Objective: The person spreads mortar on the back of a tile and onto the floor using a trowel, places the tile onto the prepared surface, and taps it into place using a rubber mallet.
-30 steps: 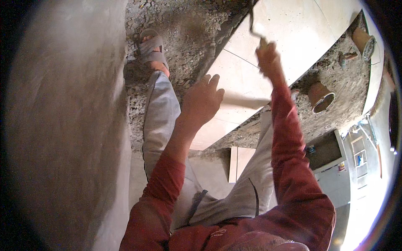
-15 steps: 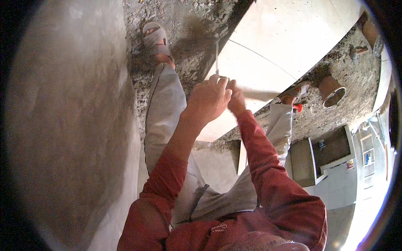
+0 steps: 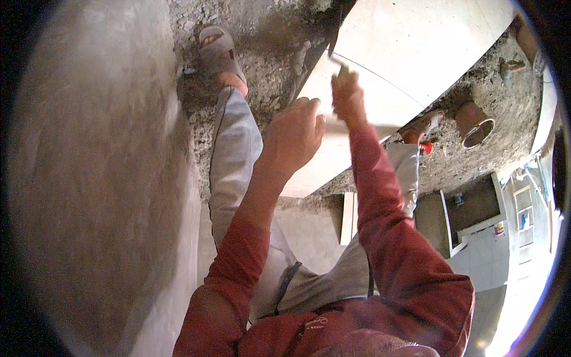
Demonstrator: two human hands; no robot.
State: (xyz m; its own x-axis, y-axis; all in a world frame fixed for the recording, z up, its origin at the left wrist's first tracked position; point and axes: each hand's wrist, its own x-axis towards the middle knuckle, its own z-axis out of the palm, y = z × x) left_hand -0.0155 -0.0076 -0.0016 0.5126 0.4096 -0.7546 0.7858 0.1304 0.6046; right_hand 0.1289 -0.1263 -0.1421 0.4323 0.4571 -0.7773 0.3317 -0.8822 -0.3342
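Trowel (image 3: 334, 41) gripped by right hand (image 3: 348, 98); left hand (image 3: 294, 134) loosely curled.

- Trowel (image 3: 336, 35): thin handle runs up from the right hand (image 3: 348, 98); blade end lost in shadow near the top edge, shape unclear.
- Right hand blurred; finger positions on the handle hard to read.
- Left hand (image 3: 294, 134): palm side hidden, only its back shows.
- Right foot (image 3: 423, 124) mostly covered by the trouser leg.
- Pale tile (image 3: 416, 53) cut off by the top rim.
- Small red object (image 3: 426, 147) by the right foot, too small to identify.
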